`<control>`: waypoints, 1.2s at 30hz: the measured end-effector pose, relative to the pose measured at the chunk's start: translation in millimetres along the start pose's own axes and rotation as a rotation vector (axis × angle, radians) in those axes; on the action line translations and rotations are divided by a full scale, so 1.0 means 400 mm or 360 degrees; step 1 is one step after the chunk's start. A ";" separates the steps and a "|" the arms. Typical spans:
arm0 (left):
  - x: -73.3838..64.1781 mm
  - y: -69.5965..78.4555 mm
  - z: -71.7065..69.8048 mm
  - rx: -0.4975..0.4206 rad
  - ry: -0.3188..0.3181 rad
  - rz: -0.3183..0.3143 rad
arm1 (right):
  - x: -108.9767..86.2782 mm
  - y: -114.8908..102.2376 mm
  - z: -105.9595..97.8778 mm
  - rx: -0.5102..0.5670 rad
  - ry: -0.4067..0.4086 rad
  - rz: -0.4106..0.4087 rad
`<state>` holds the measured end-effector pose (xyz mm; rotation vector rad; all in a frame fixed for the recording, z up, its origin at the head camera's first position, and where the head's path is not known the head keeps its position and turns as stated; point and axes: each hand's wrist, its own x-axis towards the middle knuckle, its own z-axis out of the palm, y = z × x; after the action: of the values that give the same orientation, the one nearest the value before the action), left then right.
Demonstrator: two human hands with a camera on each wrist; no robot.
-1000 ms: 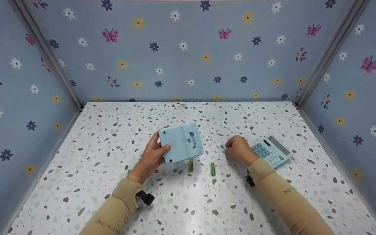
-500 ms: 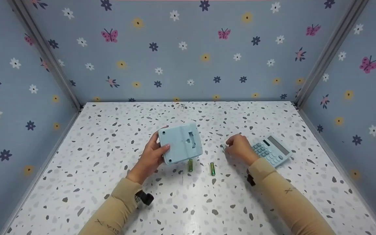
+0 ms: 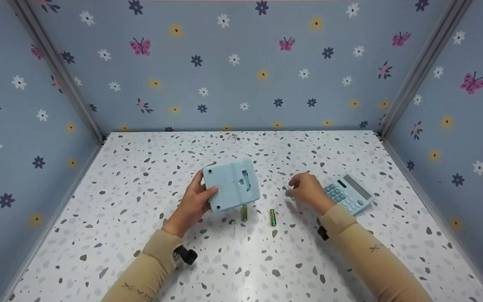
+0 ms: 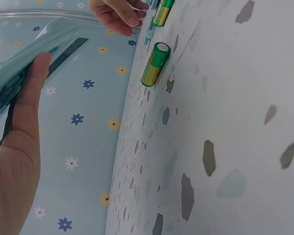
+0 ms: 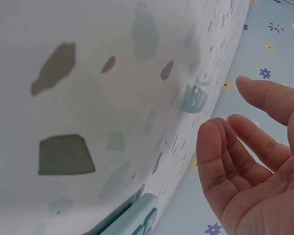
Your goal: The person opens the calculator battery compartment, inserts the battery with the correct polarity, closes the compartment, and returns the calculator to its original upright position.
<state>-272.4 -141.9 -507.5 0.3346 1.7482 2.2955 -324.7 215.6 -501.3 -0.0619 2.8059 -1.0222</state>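
My left hand (image 3: 193,201) grips a light blue calculator (image 3: 231,184) by its left side, thumb across the back and fingers behind. The calculator's underside faces up, and its battery slot (image 3: 246,180) is uncovered. In the left wrist view, its keyed side shows edge-on. Over the table to the right, my right hand (image 3: 307,191) has loosely bent fingers and holds nothing. Just beyond its fingertips a small pale blue battery cover (image 5: 193,99) lies on the tabletop. Two green batteries (image 3: 244,213) lie apart below the calculator; the right-hand battery (image 3: 273,217) lies nearer my right hand.
A second light blue calculator (image 3: 352,193) lies face up beside my right wrist, partly behind it. The speckled white table (image 3: 174,155) is walled by blue flowered panels (image 3: 233,63) at the back and both sides.
My right hand's fingers have spread a little and come away from the battery cover, which stays on the table. The left hand and its calculator are almost still.
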 end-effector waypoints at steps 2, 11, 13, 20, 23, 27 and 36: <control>0.000 0.001 0.000 -0.0001 0.0000 -0.0003 | -0.006 -0.001 0.001 -0.0024 -0.0005 -0.0006; -0.001 0.006 0.004 -0.0022 0.0006 -0.0014 | -0.037 -0.013 0.011 -0.0076 -0.0131 -0.0073; 0.000 0.005 0.005 -0.0015 -0.0001 -0.0006 | -0.042 -0.014 0.015 -0.0077 -0.0162 -0.0092; 0.001 0.005 0.009 0.0005 -0.0021 0.0012 | -0.059 -0.022 0.026 -0.0070 -0.0295 -0.0098; 0.000 0.006 0.010 0.0000 -0.0005 0.0011 | -0.065 -0.027 0.030 -0.0079 -0.0332 -0.0102; -0.001 0.007 0.009 -0.0008 0.0006 0.0004 | -0.070 -0.027 0.039 -0.0109 -0.0364 -0.0111; -0.004 0.008 0.007 -0.0025 -0.0001 0.0014 | -0.085 -0.038 0.058 -0.0220 -0.0404 -0.0116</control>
<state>-270.1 -140.5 -503.9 0.3411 1.7307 2.3140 -287.5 192.3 -504.5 -0.2902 2.6525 -0.7712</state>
